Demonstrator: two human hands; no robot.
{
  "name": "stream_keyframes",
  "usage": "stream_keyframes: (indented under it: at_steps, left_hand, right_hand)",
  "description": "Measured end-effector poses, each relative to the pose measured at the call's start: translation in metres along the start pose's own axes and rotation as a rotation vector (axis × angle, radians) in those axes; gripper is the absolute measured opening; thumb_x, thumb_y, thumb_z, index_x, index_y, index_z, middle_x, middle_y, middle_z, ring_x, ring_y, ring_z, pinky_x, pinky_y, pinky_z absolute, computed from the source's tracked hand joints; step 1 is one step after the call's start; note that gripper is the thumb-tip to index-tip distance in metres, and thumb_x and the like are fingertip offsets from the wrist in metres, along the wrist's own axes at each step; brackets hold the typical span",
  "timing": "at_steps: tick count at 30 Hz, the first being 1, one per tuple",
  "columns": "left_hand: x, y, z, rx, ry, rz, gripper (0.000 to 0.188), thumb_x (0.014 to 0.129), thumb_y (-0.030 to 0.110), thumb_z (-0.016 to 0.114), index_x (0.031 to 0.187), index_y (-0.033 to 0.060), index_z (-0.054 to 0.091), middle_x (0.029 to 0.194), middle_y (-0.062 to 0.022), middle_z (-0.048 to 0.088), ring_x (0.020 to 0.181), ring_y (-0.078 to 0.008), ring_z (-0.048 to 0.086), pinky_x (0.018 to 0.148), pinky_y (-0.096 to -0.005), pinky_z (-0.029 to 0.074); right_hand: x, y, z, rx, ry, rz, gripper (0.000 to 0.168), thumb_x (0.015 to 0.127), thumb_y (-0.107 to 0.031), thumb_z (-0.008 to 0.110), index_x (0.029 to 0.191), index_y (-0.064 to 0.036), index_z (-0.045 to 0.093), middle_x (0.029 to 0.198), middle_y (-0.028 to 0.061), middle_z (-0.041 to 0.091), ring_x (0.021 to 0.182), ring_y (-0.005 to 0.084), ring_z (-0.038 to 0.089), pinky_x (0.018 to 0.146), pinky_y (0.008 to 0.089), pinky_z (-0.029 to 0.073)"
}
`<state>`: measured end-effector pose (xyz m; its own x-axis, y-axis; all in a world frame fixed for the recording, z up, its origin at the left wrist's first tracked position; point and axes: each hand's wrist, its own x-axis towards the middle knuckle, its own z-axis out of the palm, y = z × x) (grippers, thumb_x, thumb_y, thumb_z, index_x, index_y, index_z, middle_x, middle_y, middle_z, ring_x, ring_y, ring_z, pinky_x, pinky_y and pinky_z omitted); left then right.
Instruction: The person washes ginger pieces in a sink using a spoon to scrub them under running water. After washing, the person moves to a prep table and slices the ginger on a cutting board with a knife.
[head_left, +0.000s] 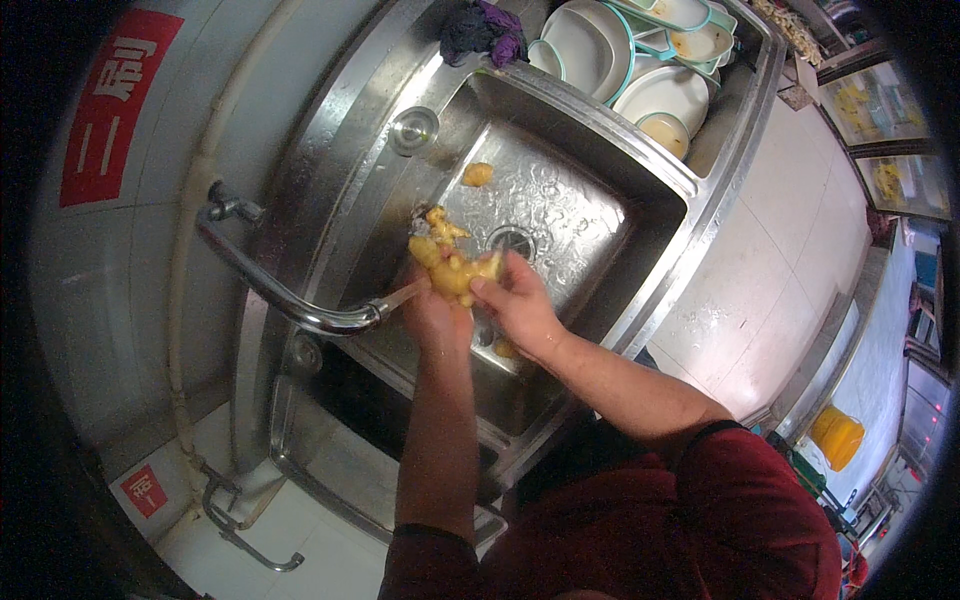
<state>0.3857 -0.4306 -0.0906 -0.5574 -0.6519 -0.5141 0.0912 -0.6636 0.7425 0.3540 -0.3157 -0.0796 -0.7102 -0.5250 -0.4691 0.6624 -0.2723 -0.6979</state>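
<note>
A large knobbly piece of ginger root (457, 274) is held over the steel sink basin (559, 172), beside the spout of the chrome tap (315, 321). My left hand (441, 319) supports it from below, with water from the tap running at the wrist side. The thumb of my right hand (521, 304) presses on its right end; the fingers behind are partly hidden and blurred. Past the held root lies more ginger (442, 223) on the basin floor. A rounded yellowish piece (477, 174) rests farther up, and another (505, 348) shows partly under my right wrist.
The drain (513, 242) lies just beyond my hands. White dishes with green rims (589, 49) fill the neighbouring basin, and a dark purple cloth (484, 34) sits on the sink's rim. A second tap (251, 544) stands lower left. Red signs (120, 109) bearing writing are on the wall.
</note>
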Motion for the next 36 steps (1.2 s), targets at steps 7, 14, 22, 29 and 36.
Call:
stream_keyframes:
  at_steps: [7,14,22,29,36]
  left_hand:
    - [-0.009,-0.005,-0.002,-0.153,-0.001,-0.154,0.03,0.101,0.033,0.043,0.108,0.0061,0.055,0.098,-0.0087,0.059,0.093,-0.0245,0.059,0.09,-0.0404,0.049]
    - [0.013,-0.001,-0.02,-0.345,-0.221,-0.369,0.028,0.099,0.037,0.053,0.093,0.0096,0.056,0.091,-0.0064,0.058,0.084,-0.023,0.057,0.085,-0.0383,0.049]
    - [-0.017,0.001,0.012,-0.094,-0.074,-0.077,0.037,0.099,0.032,0.049,0.125,0.0047,0.052,0.13,-0.0128,0.053,0.119,-0.0254,0.051,0.106,-0.0435,0.039]
    - [-0.011,0.018,0.002,0.016,-0.437,-0.083,0.052,0.097,0.024,0.046,0.143,0.0017,0.039,0.142,-0.0149,0.046,0.134,-0.0285,0.041,0.115,-0.0473,0.026]
    - [-0.007,0.014,-0.002,0.362,-0.465,0.061,0.053,0.094,0.017,0.054,0.144,0.0068,0.04,0.144,-0.0137,0.043,0.134,-0.0292,0.04,0.112,-0.0443,0.032]
  right_hand:
    - [-0.016,-0.005,0.002,-0.309,-0.025,-0.343,0.033,0.086,0.002,0.067,0.115,-0.003,0.052,0.112,0.0102,0.059,0.105,0.0219,0.057,0.092,0.0341,0.046]
    - [-0.017,-0.006,-0.007,-0.693,-0.07,-0.724,0.036,0.08,0.002,0.071,0.112,-0.001,0.053,0.112,0.0181,0.057,0.105,0.0331,0.057,0.092,0.0382,0.046]
    - [-0.006,-0.008,-0.01,-0.282,0.018,-0.162,0.029,0.087,-0.001,0.067,0.113,-0.005,0.056,0.105,0.0052,0.061,0.091,0.0163,0.059,0.08,0.0293,0.048]
    - [0.03,-0.037,-0.039,0.17,-0.217,0.254,0.022,0.095,-0.014,0.061,0.114,-0.004,0.059,0.084,0.001,0.059,0.06,0.0091,0.049,0.053,0.0236,0.039]
    - [0.036,-0.044,-0.046,0.322,-0.167,0.599,0.018,0.094,-0.025,0.063,0.096,-0.007,0.061,0.075,0.0042,0.062,0.051,0.0096,0.05,0.041,0.0218,0.033]
